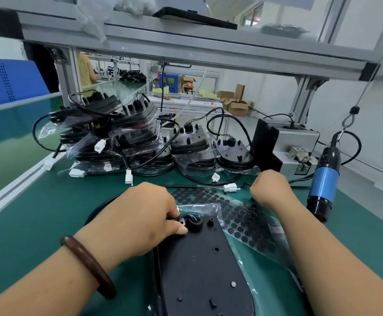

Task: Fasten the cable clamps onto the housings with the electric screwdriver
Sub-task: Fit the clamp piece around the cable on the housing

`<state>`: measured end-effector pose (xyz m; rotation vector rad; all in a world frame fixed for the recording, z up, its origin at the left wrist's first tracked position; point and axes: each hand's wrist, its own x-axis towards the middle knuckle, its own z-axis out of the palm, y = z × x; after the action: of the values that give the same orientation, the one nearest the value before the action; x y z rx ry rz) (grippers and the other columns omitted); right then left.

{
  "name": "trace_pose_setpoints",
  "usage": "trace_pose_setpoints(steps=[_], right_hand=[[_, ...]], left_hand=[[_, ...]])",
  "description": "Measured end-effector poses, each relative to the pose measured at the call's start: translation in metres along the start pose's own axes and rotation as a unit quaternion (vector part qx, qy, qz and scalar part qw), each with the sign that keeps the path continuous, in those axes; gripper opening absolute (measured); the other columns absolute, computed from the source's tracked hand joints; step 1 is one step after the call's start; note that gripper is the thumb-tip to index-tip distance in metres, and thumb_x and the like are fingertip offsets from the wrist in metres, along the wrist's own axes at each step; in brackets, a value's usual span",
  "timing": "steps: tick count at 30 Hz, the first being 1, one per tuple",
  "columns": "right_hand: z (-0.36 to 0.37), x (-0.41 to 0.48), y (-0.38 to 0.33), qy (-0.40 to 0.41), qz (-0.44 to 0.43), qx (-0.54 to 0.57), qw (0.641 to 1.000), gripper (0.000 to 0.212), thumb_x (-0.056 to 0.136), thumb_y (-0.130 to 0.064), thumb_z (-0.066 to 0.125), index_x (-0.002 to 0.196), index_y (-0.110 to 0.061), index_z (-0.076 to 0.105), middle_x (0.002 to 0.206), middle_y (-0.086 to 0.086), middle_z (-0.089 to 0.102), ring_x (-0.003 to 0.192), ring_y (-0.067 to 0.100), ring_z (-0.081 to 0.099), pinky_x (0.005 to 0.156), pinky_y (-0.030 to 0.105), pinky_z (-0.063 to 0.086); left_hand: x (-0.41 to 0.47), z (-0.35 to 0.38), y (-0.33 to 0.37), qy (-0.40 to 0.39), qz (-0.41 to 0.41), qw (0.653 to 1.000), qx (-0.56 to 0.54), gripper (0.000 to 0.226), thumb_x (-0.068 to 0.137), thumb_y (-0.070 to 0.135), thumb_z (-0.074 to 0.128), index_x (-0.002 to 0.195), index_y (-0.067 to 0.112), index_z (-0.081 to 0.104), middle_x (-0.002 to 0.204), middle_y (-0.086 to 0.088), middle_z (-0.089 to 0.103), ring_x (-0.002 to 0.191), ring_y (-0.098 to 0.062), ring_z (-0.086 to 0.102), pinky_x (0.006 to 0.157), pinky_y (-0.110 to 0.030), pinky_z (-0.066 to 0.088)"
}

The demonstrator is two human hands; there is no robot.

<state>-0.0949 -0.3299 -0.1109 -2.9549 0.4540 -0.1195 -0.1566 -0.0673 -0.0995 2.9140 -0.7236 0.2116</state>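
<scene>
Two bare hands work over a matte black plastic housing, a flat, rounded slab dotted with small bosses and screw holes, lying near the table's front edge on a crinkled clear plastic bag. The left hand, a glossy brown bangle on its wrist, pinches a black cable where it meets a round rubber grommet at the housing's far end. A small silvery cable clamp with a hole shows just between thumb and fingertips. The right hand hangs farther out, knuckles toward the camera and fingers hidden, so I cannot tell whether it grips anything. Beneath it lies a clear sheet of black round pads, with a white plastic connector just beyond. Right of that hand, a blue-and-black cylindrical electric screwdriver dangles from a metal hook, untouched. Farther back on the smooth green mat, bagged black housings sit piled with looping cables, beside a grey metal box.
</scene>
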Motion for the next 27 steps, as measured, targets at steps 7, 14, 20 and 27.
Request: trace_pose_setpoints(steps=[7, 14, 20, 27], right_hand=[[0.021, 0.016, 0.008, -0.002, 0.016, -0.014, 1.0, 0.043, 0.087, -0.009, 0.058, 0.056, -0.013, 0.029, 0.054, 0.003, 0.029, 0.048, 0.018, 0.025, 0.044, 0.028, 0.022], [0.012, 0.006, 0.001, 0.024, -0.037, 0.111, 0.993, 0.038, 0.091, -0.011, 0.057, 0.057, -0.008, 0.04, 0.059, 0.007, 0.051, 0.054, 0.022, 0.042, 0.055, 0.031, 0.039], [-0.016, -0.06, -0.05, -0.229, -0.285, 0.483, 0.796, 0.009, 0.079, -0.021, 0.074, 0.07, -0.021, 0.072, 0.066, -0.005, 0.062, 0.061, 0.007, 0.052, 0.062, 0.019, 0.044], [-0.006, -0.079, -0.063, -0.262, -0.3, 0.467, 0.789, 0.017, 0.085, -0.005, 0.069, 0.07, -0.014, 0.066, 0.066, 0.002, 0.056, 0.062, 0.01, 0.045, 0.061, 0.021, 0.036]], left_hand=[[-0.001, -0.002, 0.001, -0.01, 0.002, 1.0, 0.004, 0.041, 0.081, 0.057, 0.061, 0.08, 0.016, 0.064, 0.063, -0.003, 0.056, 0.061, -0.018, 0.048, 0.062, -0.03, 0.046], [-0.001, -0.003, 0.001, -0.012, 0.017, 1.0, 0.007, 0.04, 0.082, 0.056, 0.06, 0.08, 0.017, 0.065, 0.067, -0.002, 0.06, 0.065, -0.019, 0.053, 0.063, -0.031, 0.048], [-0.001, -0.001, -0.006, 0.002, 0.042, 0.999, -0.01, 0.033, 0.08, 0.057, 0.061, 0.086, 0.025, 0.068, 0.07, 0.004, 0.062, 0.065, -0.012, 0.054, 0.065, -0.032, 0.05], [-0.001, -0.003, -0.008, 0.014, 0.068, 0.998, -0.012, 0.03, 0.081, 0.056, 0.06, 0.089, 0.028, 0.069, 0.073, 0.005, 0.061, 0.068, -0.01, 0.05, 0.066, -0.03, 0.047]])
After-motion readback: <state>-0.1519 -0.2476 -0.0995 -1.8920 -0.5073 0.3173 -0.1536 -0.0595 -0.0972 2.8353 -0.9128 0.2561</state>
